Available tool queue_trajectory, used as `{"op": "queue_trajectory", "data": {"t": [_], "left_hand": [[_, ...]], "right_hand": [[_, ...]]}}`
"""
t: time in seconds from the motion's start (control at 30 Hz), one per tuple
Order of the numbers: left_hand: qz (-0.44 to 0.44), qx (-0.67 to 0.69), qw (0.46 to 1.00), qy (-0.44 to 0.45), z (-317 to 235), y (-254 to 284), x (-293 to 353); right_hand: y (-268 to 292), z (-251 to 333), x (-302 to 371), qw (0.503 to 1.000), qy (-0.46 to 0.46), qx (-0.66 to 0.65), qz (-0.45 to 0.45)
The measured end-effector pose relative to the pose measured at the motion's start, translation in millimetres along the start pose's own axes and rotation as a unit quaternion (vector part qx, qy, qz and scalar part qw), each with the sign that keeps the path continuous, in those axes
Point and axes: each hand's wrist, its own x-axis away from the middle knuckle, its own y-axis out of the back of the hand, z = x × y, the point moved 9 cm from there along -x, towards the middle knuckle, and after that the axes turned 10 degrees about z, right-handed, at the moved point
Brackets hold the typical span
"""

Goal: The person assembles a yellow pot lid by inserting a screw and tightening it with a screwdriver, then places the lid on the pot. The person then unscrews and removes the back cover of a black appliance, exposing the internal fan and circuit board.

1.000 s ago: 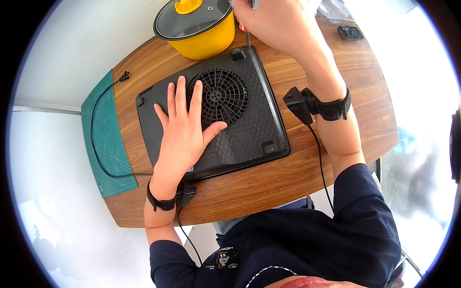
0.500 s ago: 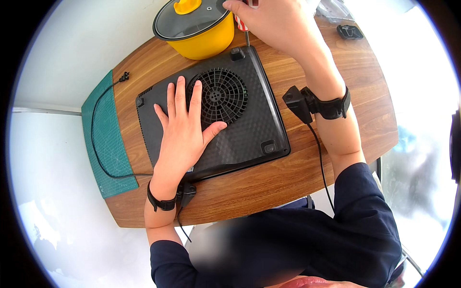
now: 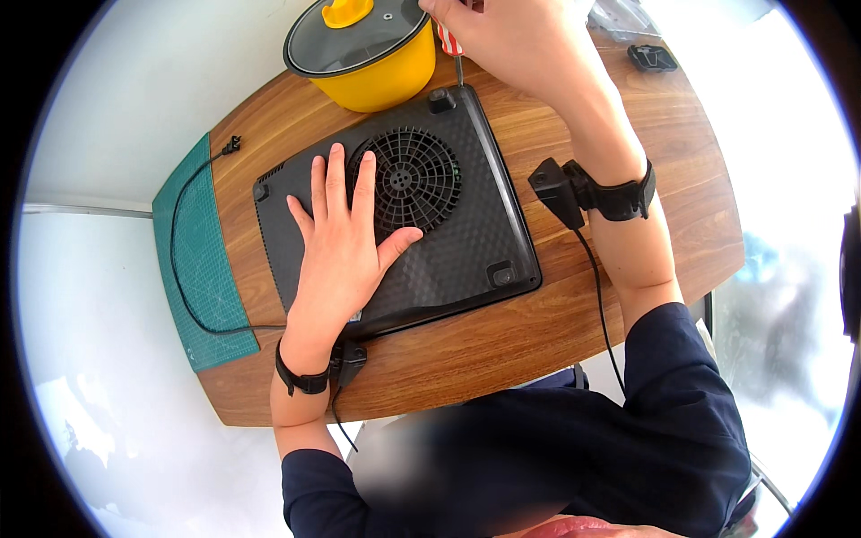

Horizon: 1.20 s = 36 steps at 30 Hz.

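An induction cooktop (image 3: pixel 453 269) lies upside down on the table, showing its black underside, a round fan grille (image 3: pixel 421 179) and small corner feet. My left hand (image 3: pixel 339 242) rests flat on it, fingers spread, the thumb along the grille's near edge. At the far right corner my right hand (image 3: pixel 520 49) is closed round a screwdriver (image 3: pixel 449 41) with a red-and-white striped handle. The screwdriver's metal shaft points down to the cooktop's edge beside the far foot. Its upper end and most of my right fingers are hidden or cut off by the frame's top.
Just behind the cooktop stands a yellow pot (image 3: pixel 381 76) with a glass lid. A black power cord (image 3: pixel 176 242) curves over a green cutting mat (image 3: pixel 211 296) on the left. Far right are a small black part (image 3: pixel 652 59) and clear plastic packaging (image 3: pixel 622 18).
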Motion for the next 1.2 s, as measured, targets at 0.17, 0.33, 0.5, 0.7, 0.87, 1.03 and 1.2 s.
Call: {"op": "queue_trajectory", "data": {"t": [0.17,0.33,0.5,0.7,0.87,1.03,1.2], "left_hand": [[-0.013,-0.009,1.0,-0.013,-1.2,1.5,-0.1],[-0.014,-0.007,1.0,-0.016,-0.8,3.2,-0.3],[-0.009,-0.008,1.0,-0.01,0.9,-0.3,0.6],[-0.012,-0.008,1.0,-0.013,-1.0,-1.3,-0.5],[-0.01,-0.011,1.0,-0.012,-0.1,-2.8,-1.3],[-0.006,-0.004,1.0,-0.011,1.0,-2.8,-1.0],[-0.006,-0.003,1.0,-0.01,3.6,-2.6,0.4]], "right_hand": [[6.4,5.0,-0.1,1.0,-0.009,-0.008,-0.009],[4.6,2.4,-0.9,0.999,0.034,0.019,-0.028],[-3.2,-0.4,-1.2,1.0,0.008,0.006,0.001],[0.7,-1.4,0.4,1.0,0.004,0.01,-0.004],[4.2,6.2,4.6,0.999,0.036,0.014,-0.025],[0.2,1.5,1.4,1.0,0.015,0.023,-0.014],[-5.4,1.0,-0.5,1.0,-0.01,0.0,0.006]]}}
